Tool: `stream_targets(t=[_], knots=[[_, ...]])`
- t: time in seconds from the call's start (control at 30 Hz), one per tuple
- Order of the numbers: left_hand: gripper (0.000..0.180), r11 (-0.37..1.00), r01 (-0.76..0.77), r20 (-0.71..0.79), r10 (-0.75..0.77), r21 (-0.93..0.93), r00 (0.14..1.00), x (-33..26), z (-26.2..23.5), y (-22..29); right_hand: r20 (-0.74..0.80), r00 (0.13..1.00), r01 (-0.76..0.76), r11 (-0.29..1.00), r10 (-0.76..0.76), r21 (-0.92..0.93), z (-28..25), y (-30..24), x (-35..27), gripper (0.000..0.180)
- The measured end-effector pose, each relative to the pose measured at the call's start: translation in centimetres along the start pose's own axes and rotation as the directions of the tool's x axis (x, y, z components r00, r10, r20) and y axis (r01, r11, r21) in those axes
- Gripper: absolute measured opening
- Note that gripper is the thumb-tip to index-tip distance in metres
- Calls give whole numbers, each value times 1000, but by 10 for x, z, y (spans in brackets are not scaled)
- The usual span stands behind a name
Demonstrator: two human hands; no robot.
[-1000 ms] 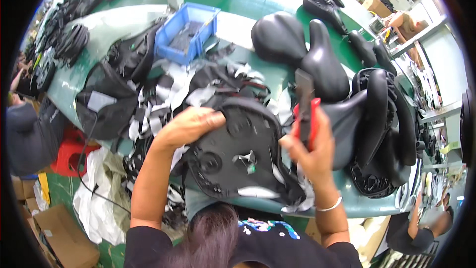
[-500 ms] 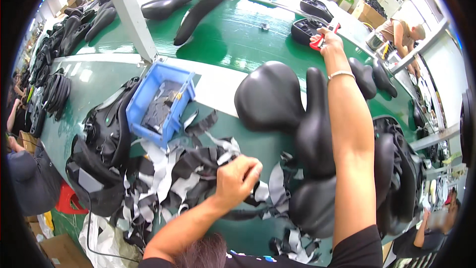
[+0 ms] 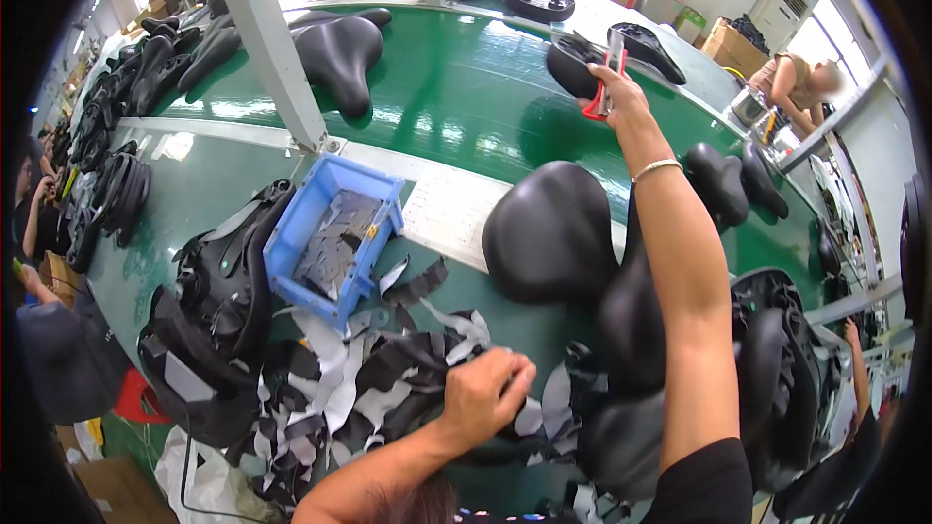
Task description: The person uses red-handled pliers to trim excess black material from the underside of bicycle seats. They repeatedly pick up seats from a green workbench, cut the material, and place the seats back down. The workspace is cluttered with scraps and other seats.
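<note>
My right hand [image 3: 621, 97] reaches far across the green belt, closed around red-handled snips [image 3: 594, 107] with the metal end pointing up. Right beside its fingers lies a black bicycle saddle [image 3: 571, 60], underside partly showing; whether they touch I cannot tell. My left hand [image 3: 488, 393] is closed over a heap of black and grey trimmed scraps [image 3: 388, 393], and its fingers hide anything inside. Between my arms rests a wide black saddle [image 3: 549, 233], smooth side up. Several more saddles [image 3: 621, 437] are piled under and beside my right forearm.
A blue bin [image 3: 335, 238] of grey scraps stands left of centre, next to an upside-down saddle [image 3: 228, 272]. A white post [image 3: 277, 58] rises behind it. Another saddle [image 3: 340, 53] lies on the far belt [image 3: 447, 68]. A co-worker [image 3: 801, 82] bends over at far right.
A saddle that was tilted and blurred over the far belt at left now lies flat there. My right hand is closer to the saddle beside it. My left hand stays closed over the scraps.
</note>
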State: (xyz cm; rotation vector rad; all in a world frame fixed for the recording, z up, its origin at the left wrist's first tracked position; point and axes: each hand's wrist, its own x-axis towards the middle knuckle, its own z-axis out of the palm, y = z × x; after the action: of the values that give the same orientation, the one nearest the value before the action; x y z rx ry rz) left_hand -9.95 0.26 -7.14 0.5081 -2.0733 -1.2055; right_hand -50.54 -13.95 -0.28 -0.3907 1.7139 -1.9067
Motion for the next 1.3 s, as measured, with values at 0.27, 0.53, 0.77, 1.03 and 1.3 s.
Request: stream_targets(t=[0.27,0.53,0.77,1.03,1.3], knots=[[57,263,254,170,-305,-931,937,27,-65,-19,461,887,102,988,-37,-117,-17,-48,-277,33],[52,445,690,331,-645,-570,689,-70,-107,37,572,808,473,736,-142,-484,-82,52,-468,42],[51,746,631,404,-520,-214,753,-64,-123,58,798,568,820,223,-199,-528,-117,51,-511,55],[49,770,614,408,-510,-176,757,-56,-119,73,730,684,730,34,-11,-683,-135,67,-549,60],[59,702,605,76,-627,-376,775,-118,-122,70,449,889,288,658,86,-696,-135,92,-623,67]])
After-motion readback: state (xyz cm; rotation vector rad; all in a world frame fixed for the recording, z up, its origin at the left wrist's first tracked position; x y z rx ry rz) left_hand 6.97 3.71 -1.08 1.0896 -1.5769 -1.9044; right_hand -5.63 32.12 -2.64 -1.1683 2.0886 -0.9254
